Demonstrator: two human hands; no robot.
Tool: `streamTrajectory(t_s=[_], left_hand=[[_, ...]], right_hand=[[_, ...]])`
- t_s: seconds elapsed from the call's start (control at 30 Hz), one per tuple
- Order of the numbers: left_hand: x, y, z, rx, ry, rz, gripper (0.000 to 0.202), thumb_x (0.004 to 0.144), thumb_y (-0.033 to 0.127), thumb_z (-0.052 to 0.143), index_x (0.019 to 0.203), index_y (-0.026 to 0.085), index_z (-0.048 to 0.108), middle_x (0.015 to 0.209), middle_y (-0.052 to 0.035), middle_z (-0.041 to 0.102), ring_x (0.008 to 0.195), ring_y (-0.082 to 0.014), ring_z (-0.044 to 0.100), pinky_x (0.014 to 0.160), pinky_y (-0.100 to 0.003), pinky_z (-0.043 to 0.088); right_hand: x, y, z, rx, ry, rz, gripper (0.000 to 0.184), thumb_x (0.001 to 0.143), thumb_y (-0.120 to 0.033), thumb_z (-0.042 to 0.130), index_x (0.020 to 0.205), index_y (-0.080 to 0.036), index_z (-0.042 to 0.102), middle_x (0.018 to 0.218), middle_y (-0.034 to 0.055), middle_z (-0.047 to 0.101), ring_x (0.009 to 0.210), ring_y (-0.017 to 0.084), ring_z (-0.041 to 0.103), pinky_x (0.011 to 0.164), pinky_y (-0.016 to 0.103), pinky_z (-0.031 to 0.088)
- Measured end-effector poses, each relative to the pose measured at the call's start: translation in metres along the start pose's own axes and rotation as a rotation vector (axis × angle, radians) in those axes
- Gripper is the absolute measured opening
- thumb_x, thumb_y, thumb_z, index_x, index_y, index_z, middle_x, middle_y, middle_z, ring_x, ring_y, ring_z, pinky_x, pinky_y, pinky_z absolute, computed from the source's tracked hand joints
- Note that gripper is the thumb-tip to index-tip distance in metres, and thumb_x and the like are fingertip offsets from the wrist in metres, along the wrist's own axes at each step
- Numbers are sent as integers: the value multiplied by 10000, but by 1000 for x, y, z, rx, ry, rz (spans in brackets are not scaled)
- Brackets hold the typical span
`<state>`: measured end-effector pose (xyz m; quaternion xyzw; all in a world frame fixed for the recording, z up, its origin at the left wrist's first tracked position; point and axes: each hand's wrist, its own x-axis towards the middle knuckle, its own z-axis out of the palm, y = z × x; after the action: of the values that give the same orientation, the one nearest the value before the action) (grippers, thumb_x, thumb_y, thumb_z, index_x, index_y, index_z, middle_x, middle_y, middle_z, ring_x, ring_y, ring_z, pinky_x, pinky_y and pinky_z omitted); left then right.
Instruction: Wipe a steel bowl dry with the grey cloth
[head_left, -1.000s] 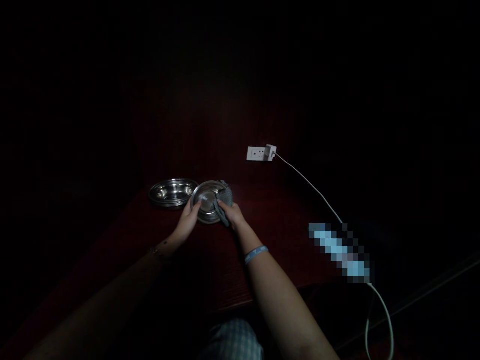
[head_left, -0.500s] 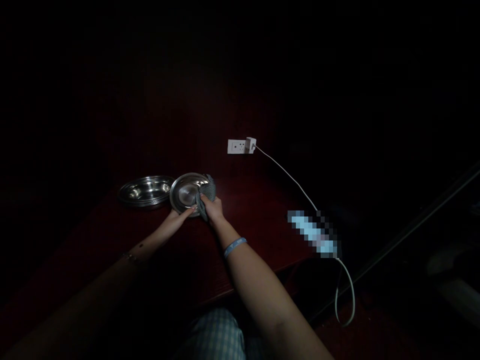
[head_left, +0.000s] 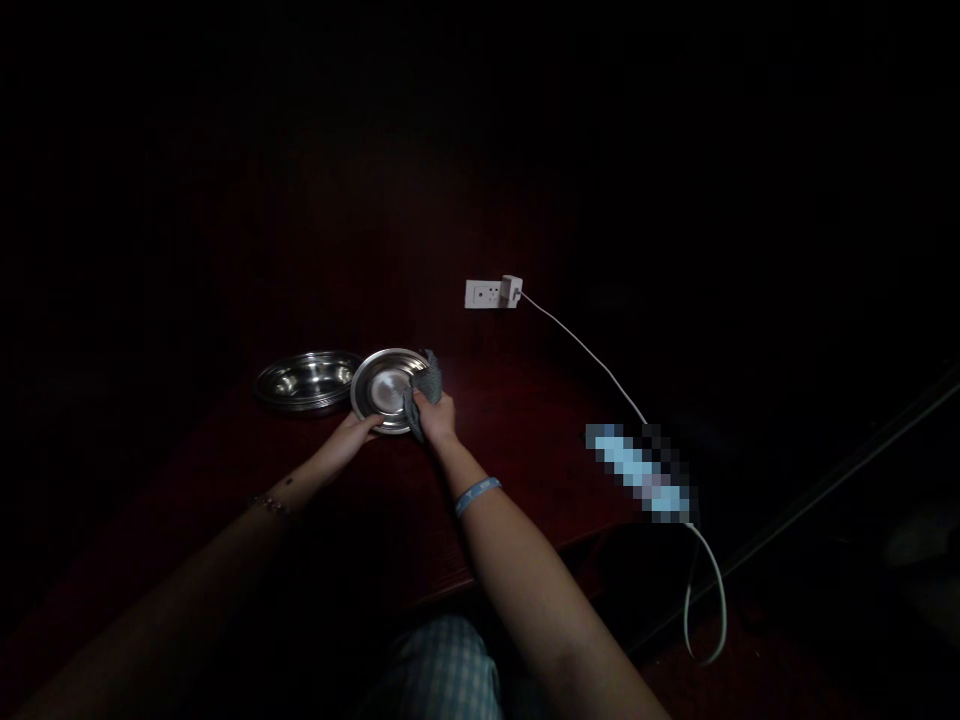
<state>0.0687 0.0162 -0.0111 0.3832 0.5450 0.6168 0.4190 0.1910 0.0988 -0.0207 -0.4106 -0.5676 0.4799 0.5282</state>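
Note:
A round stainless steel bowl [head_left: 386, 390] is held tilted toward me above the dark red table. My left hand [head_left: 346, 442] grips its lower left rim, thumb on the inside edge and the other fingers hidden behind. Closed round a grey cloth [head_left: 427, 383], my right hand [head_left: 437, 415] presses it on the bowl's right rim, where part of the cloth folds over the edge. Just left of the bowl, a stack of shiny metal dishes [head_left: 306, 383] rests on the table.
A white wall socket [head_left: 482, 294] holds a plugged-in charger [head_left: 511, 290]. Its white cable [head_left: 581, 345] runs down to a blurred-out bright object [head_left: 637, 472] at the table's right side, then loops below the edge. The red tabletop [head_left: 517, 440] lies in dim light.
The whole view has shifted slightly, so things appear a little farther right. The bowl has turned a bit more toward me, and my left thumb sits nearer its rim.

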Motion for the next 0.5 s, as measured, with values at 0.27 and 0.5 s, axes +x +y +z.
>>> streamTrajectory(t_s=[0.27, 0.5], left_hand=[[0, 3, -1, -84, 12, -38, 307, 731, 130, 625, 1036, 149, 659, 989, -89, 765, 1009, -243, 717, 1008, -429, 512], [1, 5, -2, -125, -11, -64, 297, 802, 129, 582, 1088, 159, 658, 1009, -90, 771, 1008, -230, 724, 959, -390, 556]], right_hand=[[-14, -23, -5, -204, 55, 30, 199, 847, -316, 614, 965, -198, 724, 1012, 89, 757, 979, 214, 711, 896, 323, 527], [-14, -19, -3, -205, 63, 27, 212, 835, -347, 628, 955, -201, 723, 937, 60, 764, 956, 213, 707, 894, 318, 535]])
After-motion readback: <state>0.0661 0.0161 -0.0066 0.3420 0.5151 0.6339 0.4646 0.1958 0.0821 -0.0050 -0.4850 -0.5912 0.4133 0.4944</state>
